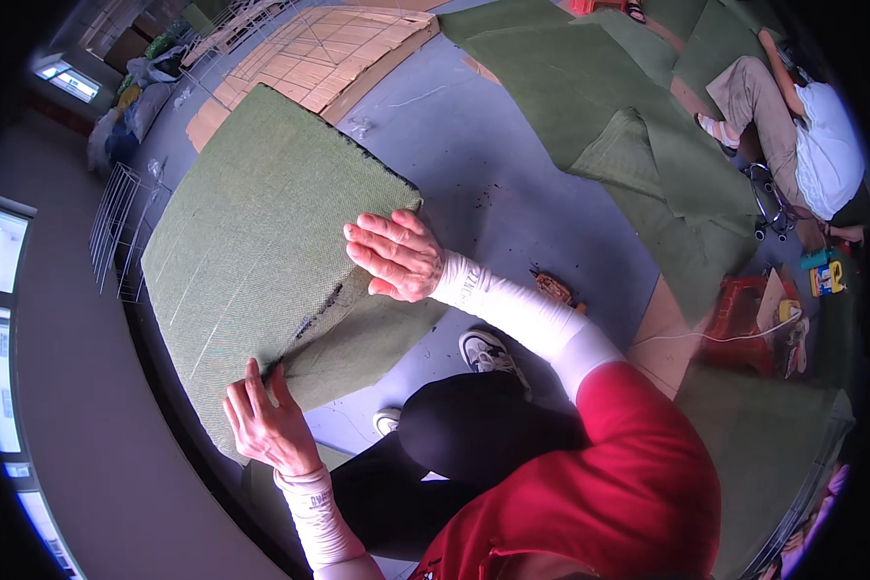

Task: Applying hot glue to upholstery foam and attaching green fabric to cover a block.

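A large green woven mesh sheet (251,222) covers a big boxy form in front of me, with dark frayed bits along its far right edge and along the near seam. My right hand (401,256) lies on its right corner, fingers stretched out and holding nothing. At the near edge, my left hand (273,420) has thumb and forefinger on either side of the mesh, next to a small dark bit. A lower green flap (367,348) hangs below the seam, toward my knees.
Stacked cardboard (329,58) and a wire frame (116,232) stand beyond and left. More green sheets (590,106) cover the floor at right, where another person (822,145) sits. A red stool (739,324) and a white cable (706,335) are nearer. Dark scraps dot the floor.
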